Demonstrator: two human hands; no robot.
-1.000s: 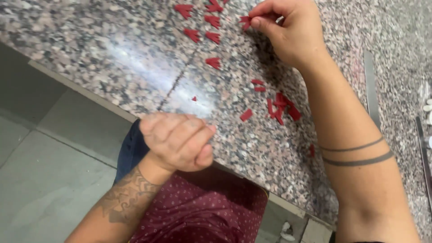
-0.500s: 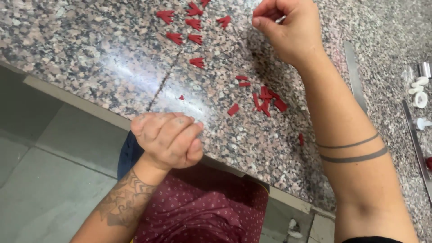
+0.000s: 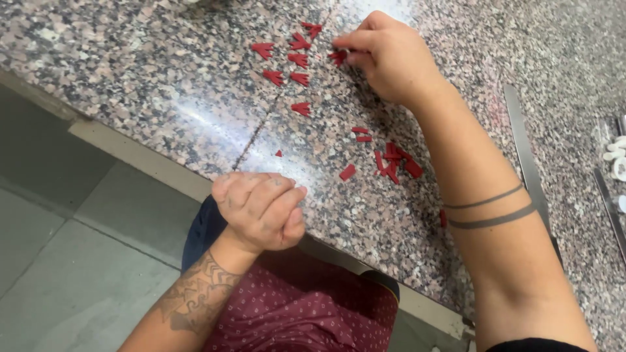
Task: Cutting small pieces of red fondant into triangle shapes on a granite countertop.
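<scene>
My right hand (image 3: 391,55) reaches across the speckled granite counter (image 3: 143,78) and pinches a small red piece (image 3: 338,57) with its fingertips, pressing it down beside several red fan-shaped pieces (image 3: 293,62) laid out in rows. Nearer to me lies a loose heap of small red strips (image 3: 393,161). My left hand (image 3: 261,210) rests as a closed fist on the counter's front edge, with nothing visible in it.
A long flat metal blade (image 3: 525,160) lies on the counter right of my forearm. White ring-shaped bits (image 3: 616,163) and another metal tool sit at the far right edge. Below the counter are my dark red patterned lap and grey floor tiles (image 3: 59,261).
My right hand has stayed on the red piece at the end of the rows. The view has shifted slightly, so everything sits a little lower and more to the left. My left fist has not moved.
</scene>
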